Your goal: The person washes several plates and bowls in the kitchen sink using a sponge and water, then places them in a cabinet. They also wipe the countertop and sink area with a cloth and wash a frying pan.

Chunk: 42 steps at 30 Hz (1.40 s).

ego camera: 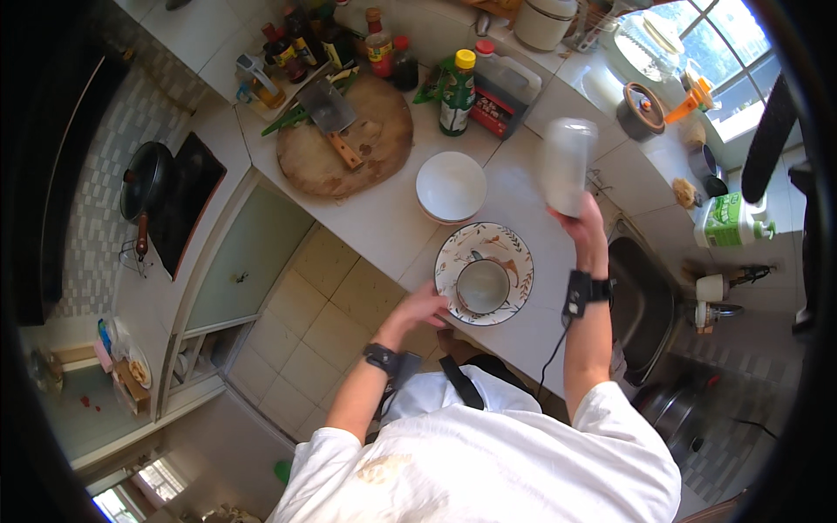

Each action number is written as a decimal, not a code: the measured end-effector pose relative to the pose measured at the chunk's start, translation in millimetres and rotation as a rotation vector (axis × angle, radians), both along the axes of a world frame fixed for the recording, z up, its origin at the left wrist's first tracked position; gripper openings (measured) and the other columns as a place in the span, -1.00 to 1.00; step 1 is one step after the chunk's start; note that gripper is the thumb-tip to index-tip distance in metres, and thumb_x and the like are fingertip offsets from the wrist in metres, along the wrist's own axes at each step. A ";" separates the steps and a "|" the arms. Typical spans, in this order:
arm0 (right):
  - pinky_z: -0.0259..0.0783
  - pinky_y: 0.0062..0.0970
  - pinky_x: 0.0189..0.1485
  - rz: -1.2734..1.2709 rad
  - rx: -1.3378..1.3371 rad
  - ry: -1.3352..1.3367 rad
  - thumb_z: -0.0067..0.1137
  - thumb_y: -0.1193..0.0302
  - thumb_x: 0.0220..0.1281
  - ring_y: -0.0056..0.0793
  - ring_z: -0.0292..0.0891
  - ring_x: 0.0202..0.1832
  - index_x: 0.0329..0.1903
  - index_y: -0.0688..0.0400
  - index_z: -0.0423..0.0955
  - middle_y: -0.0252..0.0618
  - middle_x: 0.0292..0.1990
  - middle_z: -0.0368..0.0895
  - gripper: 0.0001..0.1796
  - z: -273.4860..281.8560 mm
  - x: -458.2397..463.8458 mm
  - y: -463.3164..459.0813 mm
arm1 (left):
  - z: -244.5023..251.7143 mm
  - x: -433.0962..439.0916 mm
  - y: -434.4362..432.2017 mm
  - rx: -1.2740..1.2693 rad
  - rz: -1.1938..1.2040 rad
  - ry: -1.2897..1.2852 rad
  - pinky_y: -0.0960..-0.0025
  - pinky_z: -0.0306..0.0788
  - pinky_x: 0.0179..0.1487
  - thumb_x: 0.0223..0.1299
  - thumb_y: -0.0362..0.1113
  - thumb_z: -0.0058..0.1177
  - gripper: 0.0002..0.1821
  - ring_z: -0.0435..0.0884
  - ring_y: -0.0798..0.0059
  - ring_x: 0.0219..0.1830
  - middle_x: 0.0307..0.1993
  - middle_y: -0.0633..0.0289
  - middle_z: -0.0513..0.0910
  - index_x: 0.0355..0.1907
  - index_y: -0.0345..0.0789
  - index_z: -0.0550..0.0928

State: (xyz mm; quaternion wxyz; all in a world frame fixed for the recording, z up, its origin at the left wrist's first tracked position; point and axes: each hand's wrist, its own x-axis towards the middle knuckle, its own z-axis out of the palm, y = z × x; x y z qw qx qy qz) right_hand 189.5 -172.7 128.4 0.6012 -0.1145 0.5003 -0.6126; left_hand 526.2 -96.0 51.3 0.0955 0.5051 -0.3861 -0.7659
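Note:
My right hand [580, 225] holds up a clear jar [569, 157] by its lower end, above the counter; whitish contents show inside, and the jar is slightly blurred. On the counter before me is a wide bowl [458, 261] with a leaf and animal pattern and a dark rim. Its round middle [482, 287] looks pale; whether a smaller vessel sits in it I cannot tell. My left hand [422, 306] is at the left rim of this bowl, fingers spread, and part of its grip is unclear. Just behind stands a plain white bowl [451, 186], apparently stacked on another.
A cleaver [328, 108] lies on a round wooden chopping board [379, 144] at the back left, beside green onion. Sauce bottles [379, 49] and a yellow-capped bottle [458, 95] line the wall. To the right is the sink [644, 294]; the hob [186, 202] is far left.

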 end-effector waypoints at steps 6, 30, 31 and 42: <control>0.58 -0.40 -0.47 -0.228 -0.708 -1.635 -0.10 0.30 0.31 -0.42 0.42 -0.22 0.13 0.33 0.32 -0.25 -0.22 0.47 -0.55 -23.1 -33.8 98.4 | 23.7 20.6 -109.3 -0.253 0.247 -0.398 0.43 0.52 -0.55 0.20 0.18 -0.16 -0.34 0.61 0.33 -0.55 -0.39 0.02 0.63 -0.13 -0.49 0.56; 0.57 -0.45 -0.41 -0.381 -0.573 -1.364 -0.11 0.34 0.31 -0.33 0.48 -0.13 0.21 0.37 0.26 -0.08 -0.11 0.48 -0.51 -54.0 -57.2 217.8 | 52.8 -50.2 -194.7 -0.405 0.098 -0.201 0.14 0.58 -0.11 -0.04 -0.48 -0.10 -0.54 0.57 0.02 -0.03 -0.06 -0.15 0.53 0.01 -0.54 0.41; 0.57 -0.45 -0.42 -0.383 -0.579 -1.359 -0.12 0.34 0.31 -0.33 0.48 -0.13 0.21 0.37 0.26 -0.07 -0.11 0.48 -0.51 -53.1 -56.0 221.8 | 59.1 -49.8 -191.9 -0.152 0.137 0.057 0.13 0.61 -0.15 -0.06 -0.49 -0.12 -0.51 0.58 0.04 -0.03 -0.06 -0.13 0.53 0.03 -0.55 0.39; 0.53 -0.51 -0.65 -0.366 -0.884 -1.291 -0.16 0.31 0.34 -0.31 0.45 -0.30 0.11 0.49 0.24 -0.09 -0.32 0.38 -0.52 4.9 -34.8 290.7 | 119.0 -310.5 -37.4 -1.959 -0.089 0.089 0.39 0.61 -0.39 0.04 -0.40 0.05 -0.55 0.61 0.08 -0.12 0.05 0.13 0.50 0.07 -0.18 0.44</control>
